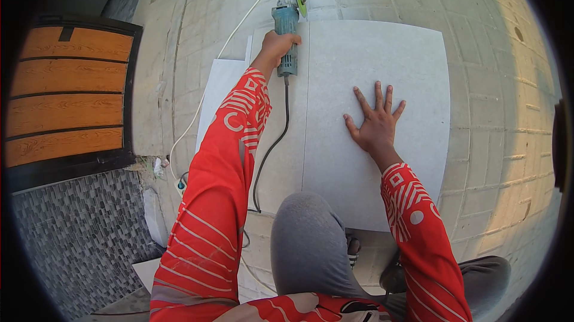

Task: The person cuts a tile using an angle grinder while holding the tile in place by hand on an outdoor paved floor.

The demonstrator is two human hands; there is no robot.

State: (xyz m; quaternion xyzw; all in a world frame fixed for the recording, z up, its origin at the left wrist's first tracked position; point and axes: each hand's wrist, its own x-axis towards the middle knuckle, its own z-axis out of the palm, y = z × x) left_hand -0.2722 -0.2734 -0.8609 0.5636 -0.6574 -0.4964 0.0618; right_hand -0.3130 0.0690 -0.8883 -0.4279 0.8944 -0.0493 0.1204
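Observation:
My left hand (277, 49) is wrapped round the teal body of an angle grinder (286, 22) at the far left of a large pale grey tile (412, 59). The grinder's green disc (301, 1) stands on edge beyond the tile's far edge. A black cord (285, 118) runs back from the grinder toward my knee. My right hand (378, 123) lies flat on the tile with its fingers spread, holding nothing. A thin dark line (306, 113) runs along the tile between my hands.
Pale paving blocks (478, 113) surround the tile. A white extension cable (197, 110) curves along the left to a socket (180, 184). Another pale slab (222, 80) lies partly under my left arm. An orange wood-panelled gate (72, 77) is at the left; my knee (305, 232) is at the near edge.

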